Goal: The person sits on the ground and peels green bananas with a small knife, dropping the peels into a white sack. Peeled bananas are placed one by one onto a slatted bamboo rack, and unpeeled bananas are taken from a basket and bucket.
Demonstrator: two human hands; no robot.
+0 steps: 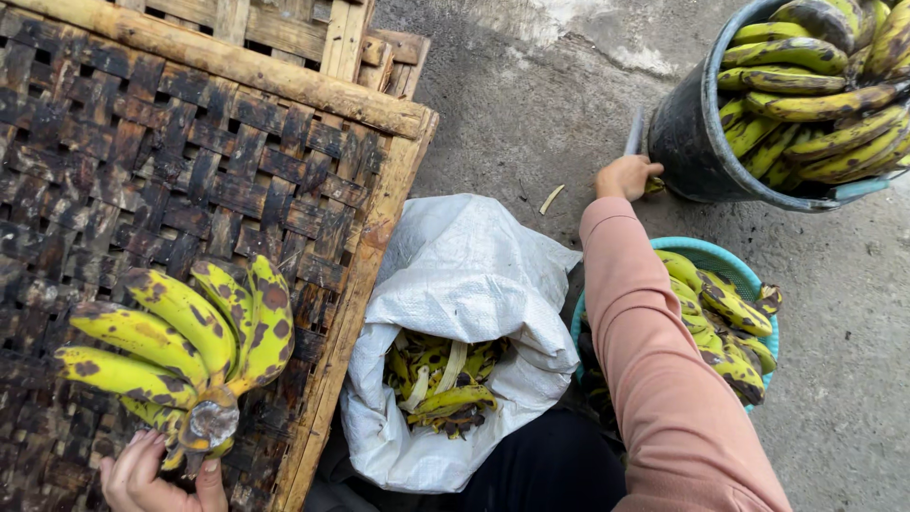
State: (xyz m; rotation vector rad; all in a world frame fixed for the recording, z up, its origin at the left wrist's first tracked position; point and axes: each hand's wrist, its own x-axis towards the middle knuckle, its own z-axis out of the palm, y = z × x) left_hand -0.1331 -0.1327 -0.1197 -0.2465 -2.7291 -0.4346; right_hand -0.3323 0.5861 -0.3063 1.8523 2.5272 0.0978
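Observation:
My left hand [156, 479] grips the cut stem of a bunch of yellow, black-spotted bananas [180, 341], holding it over a woven bamboo tray [142, 171] at the lower left. My right hand [626, 176], arm in a pink sleeve, reaches out to the right. It is shut on a knife [633, 133] whose pale blade points up, right beside a dark bucket [687, 142] piled with green-yellow bananas [815, 85].
A white sack [474, 275] lies open between my arms, with banana peels [441, 379] inside. A teal basket [706, 254] of spotted bananas sits under my right arm. A wooden frame [284, 76] edges the tray. The ground is grey concrete [531, 95].

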